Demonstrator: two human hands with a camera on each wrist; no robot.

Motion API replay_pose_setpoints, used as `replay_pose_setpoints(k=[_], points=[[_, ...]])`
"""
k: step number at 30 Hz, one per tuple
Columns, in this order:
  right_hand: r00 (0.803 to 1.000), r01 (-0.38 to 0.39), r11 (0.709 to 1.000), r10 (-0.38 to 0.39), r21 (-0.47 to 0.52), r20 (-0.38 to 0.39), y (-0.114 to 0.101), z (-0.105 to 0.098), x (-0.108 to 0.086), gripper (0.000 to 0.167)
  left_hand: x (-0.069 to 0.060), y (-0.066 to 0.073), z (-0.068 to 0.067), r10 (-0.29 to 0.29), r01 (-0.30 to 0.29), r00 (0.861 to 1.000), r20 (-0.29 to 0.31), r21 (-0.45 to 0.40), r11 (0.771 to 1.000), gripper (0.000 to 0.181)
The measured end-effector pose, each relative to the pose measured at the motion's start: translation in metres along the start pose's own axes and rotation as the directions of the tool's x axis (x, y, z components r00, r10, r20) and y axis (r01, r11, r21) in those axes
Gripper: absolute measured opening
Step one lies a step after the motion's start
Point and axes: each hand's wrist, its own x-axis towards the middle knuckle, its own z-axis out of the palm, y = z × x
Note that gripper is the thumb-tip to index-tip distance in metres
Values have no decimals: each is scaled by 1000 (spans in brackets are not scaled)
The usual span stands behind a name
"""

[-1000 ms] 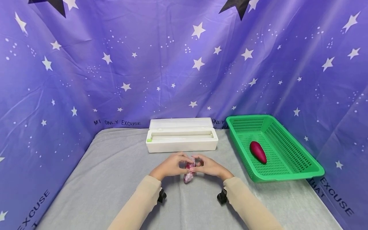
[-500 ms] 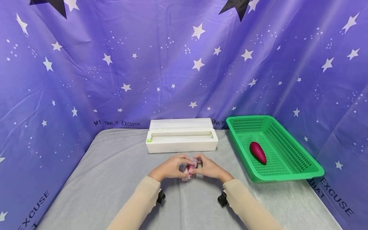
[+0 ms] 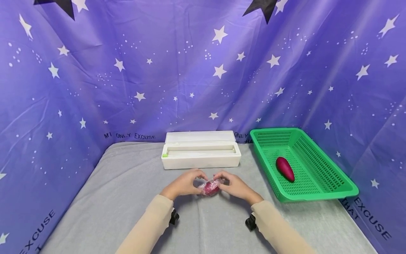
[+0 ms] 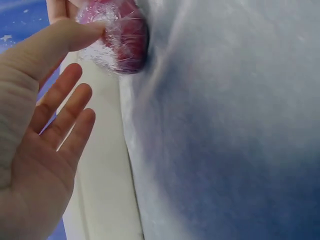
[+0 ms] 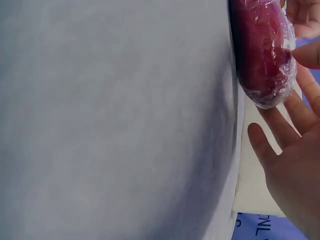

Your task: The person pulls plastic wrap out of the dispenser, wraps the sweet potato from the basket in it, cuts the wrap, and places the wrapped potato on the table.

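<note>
A dark red sweet potato (image 3: 211, 188) wrapped in crinkled clear cling film is held between my two hands, low over the table. My left hand (image 3: 185, 183) pinches its left end; in the left wrist view the thumb (image 4: 85, 36) presses on the film while the other fingers spread out. At the right end my right hand (image 3: 234, 184) holds the sweet potato (image 5: 265, 55) between thumb and fingers, several of them behind it. The fingertips at the back are partly hidden by the wrapped piece.
Behind the hands stands a white cling film box (image 3: 201, 162) with its lid raised and a green tab at the left. On the right, a green basket (image 3: 320, 195) contains a bare magenta sweet potato (image 3: 285, 169). Grey cloth (image 3: 127, 183) covers the table; a starry purple curtain (image 3: 177, 70) surrounds it.
The wrapped sweet potato has turned from pointing toward me to lying crosswise between the hands. Both hands have moved slightly apart. Basket and box have stayed in place.
</note>
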Motion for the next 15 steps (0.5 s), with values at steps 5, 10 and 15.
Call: replay_pose_setpoints(k=[5,10,15], points=[[996,88,994,-90,-68,-29,1,-1,-3,18,-2,-4,-1,-50,50,998,-33,-14,999,25],[987,154,978,-158,-140,-16,0,-1,-5,21,-6,-8,-1,-56,55,998,-42,-2,998,17],[980,199,961,-197,-194,33,-2,-3,-7,31,-7,-13,2,-27,28,998,-60,15,999,18]])
